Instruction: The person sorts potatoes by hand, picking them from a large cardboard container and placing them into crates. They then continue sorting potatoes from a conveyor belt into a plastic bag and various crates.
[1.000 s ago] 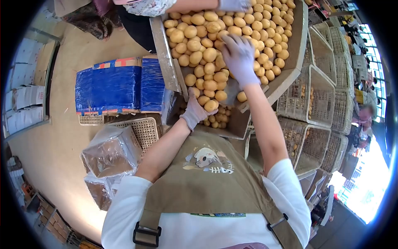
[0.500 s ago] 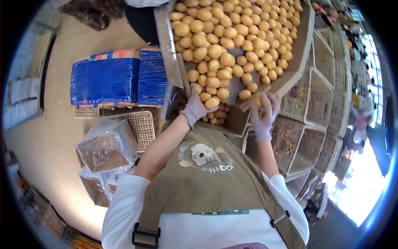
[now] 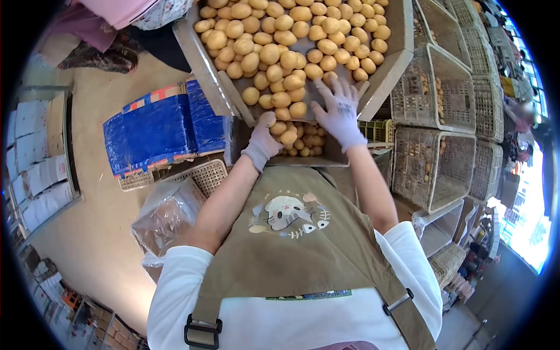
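Observation:
Many round yellow-tan fruits point(image 3: 269, 54) lie in a sloping metal-sided tray point(image 3: 382, 87) ahead of me. Below its mouth stands an open box point(image 3: 335, 158) with more of them inside. My left hand point(image 3: 262, 142), in a pale thin glove, is at the left of the mouth, fingers curled beside a few fruits point(image 3: 288, 137) that it seems to cup; its fingertips are partly hidden. Also gloved, my right hand point(image 3: 340, 111) is open, fingers spread over the tray's lower right end, the fingertips touching a fruit point(image 3: 329, 79).
Stacked plastic crates point(image 3: 434, 166), some holding fruits, stand at the right. To the left are a blue-wrapped carton point(image 3: 151, 131), a light crate point(image 3: 207, 178) and a plastic-wrapped box point(image 3: 169, 213). A person in pink point(image 3: 111, 14) is at the upper left.
My right hand has moved left and up from the tray's right edge onto the fruits, its fingers spreading. My left hand stays near the mouth. Fruits there have shifted, and the view has turned slightly.

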### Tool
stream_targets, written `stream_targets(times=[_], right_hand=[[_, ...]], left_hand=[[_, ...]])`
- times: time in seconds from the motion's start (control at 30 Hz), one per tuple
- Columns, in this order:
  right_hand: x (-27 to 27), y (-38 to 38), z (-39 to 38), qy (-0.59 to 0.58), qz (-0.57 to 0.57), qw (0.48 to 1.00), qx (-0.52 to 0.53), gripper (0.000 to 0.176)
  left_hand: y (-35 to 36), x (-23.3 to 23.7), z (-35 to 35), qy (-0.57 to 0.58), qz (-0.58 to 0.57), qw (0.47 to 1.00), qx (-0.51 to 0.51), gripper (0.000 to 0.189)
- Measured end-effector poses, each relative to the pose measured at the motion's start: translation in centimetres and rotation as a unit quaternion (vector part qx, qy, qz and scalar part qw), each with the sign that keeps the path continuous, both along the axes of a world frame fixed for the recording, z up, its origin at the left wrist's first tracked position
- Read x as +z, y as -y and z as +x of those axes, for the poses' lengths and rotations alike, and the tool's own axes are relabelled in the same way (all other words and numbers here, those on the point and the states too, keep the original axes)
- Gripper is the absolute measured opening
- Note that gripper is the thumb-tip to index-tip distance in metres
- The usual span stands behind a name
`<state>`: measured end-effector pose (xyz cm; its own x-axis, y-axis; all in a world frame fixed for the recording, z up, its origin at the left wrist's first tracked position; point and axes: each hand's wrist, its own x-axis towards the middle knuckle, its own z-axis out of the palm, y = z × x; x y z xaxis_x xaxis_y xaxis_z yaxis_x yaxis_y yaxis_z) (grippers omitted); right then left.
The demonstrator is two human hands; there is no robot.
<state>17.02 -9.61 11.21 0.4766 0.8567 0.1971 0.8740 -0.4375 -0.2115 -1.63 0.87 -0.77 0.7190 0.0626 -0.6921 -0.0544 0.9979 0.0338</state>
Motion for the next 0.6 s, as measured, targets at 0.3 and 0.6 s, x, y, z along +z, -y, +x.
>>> stream_targets(times=[0.3, 0.6], right_hand=[[0.8, -1.8, 0.7, -0.045, -0.202, 0.976, 0.063, 0.048], [-2.0, -4.3, -1.9, -0.015, -0.157, 0.979, 0.126, 0.047]], left_hand=[[0.2, 4.6, 0.7, -0.107, 0.072, 0.99, 0.062, 0.073], [0.1, -0.3, 1.5, 0.077, -0.074, 0.993, 0.051, 0.044]])
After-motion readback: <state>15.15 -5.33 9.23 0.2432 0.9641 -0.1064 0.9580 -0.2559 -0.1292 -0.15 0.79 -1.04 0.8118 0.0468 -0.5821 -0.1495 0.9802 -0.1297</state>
